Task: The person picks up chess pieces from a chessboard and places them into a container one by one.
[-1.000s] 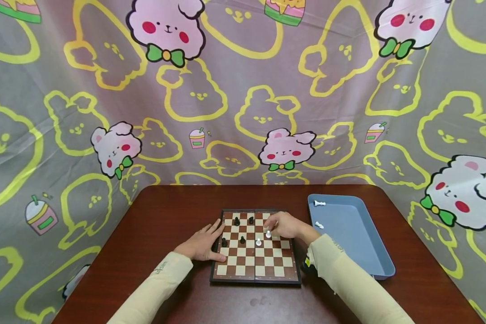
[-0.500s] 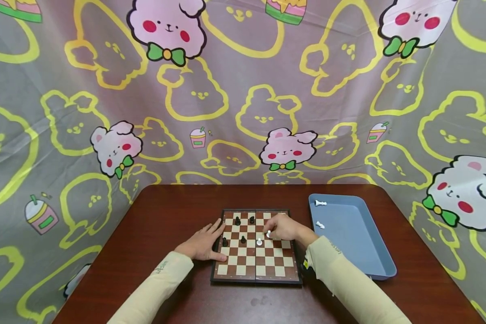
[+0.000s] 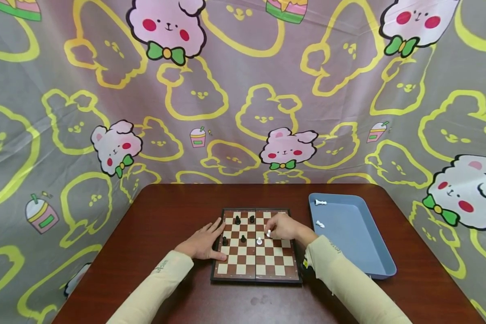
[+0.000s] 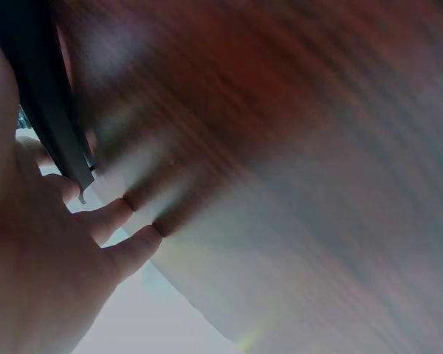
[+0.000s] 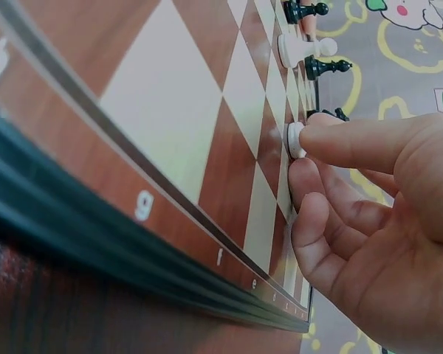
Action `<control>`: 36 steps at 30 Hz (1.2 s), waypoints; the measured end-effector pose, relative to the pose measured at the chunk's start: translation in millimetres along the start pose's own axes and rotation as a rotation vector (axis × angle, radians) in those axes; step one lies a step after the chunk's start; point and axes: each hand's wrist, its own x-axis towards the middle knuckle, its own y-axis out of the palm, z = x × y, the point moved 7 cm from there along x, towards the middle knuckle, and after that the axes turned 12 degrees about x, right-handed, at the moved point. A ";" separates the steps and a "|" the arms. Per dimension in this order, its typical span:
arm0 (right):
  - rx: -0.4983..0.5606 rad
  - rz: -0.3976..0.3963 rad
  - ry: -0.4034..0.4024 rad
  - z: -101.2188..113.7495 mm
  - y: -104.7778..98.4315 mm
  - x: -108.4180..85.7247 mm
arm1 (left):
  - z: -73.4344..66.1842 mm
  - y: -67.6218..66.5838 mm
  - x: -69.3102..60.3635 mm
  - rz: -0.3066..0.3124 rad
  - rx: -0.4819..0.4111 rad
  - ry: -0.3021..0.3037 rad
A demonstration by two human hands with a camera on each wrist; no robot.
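- A smooth white, round-based chess piece (image 5: 294, 140) stands on the brown-and-cream checkered chessboard (image 3: 245, 261), well in from its right edge.
- My right hand (image 3: 282, 226) pinches it, thumb against fingers.
- My left hand (image 3: 200, 243) rests, fingers outstretched, at the chessboard's left edge.

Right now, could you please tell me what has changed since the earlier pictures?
The right hand has moved slightly closer over the white piece and now covers more of it, pinching it; whether it already held it at first is unclear. The left hand at the chessboard, the black pieces and the blue tray stayed put.
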 end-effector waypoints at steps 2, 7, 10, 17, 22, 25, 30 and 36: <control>-0.009 0.003 -0.008 1.6 -1.7 -0.9 | -0.1 -1.0 0.9 -0.001 0.007 -0.002; 0.011 0.003 0.011 5.2 -9.4 -3.3 | 1.0 -1.8 2.6 0.007 0.023 -0.018; 0.036 -0.008 0.045 6.9 -15.4 -4.5 | 1.0 -3.2 2.5 0.004 0.029 -0.017; 0.008 -0.025 0.035 14.2 -30.5 -9.6 | 0.7 -3.1 3.3 0.000 0.034 -0.009; 0.007 -0.048 0.052 17.1 -45.4 -15.1 | 0.0 -2.9 2.6 0.006 0.029 -0.009; -0.017 -0.065 0.064 16.7 -54.7 -17.9 | -0.2 -3.3 1.6 0.010 0.021 -0.012; -0.044 -0.089 0.063 16.4 -69.4 -23.9 | 0.4 -2.5 1.0 0.009 0.019 -0.013; -0.050 -0.109 0.065 15.7 -85.4 -33.0 | -0.8 -1.4 -0.1 0.003 0.012 -0.010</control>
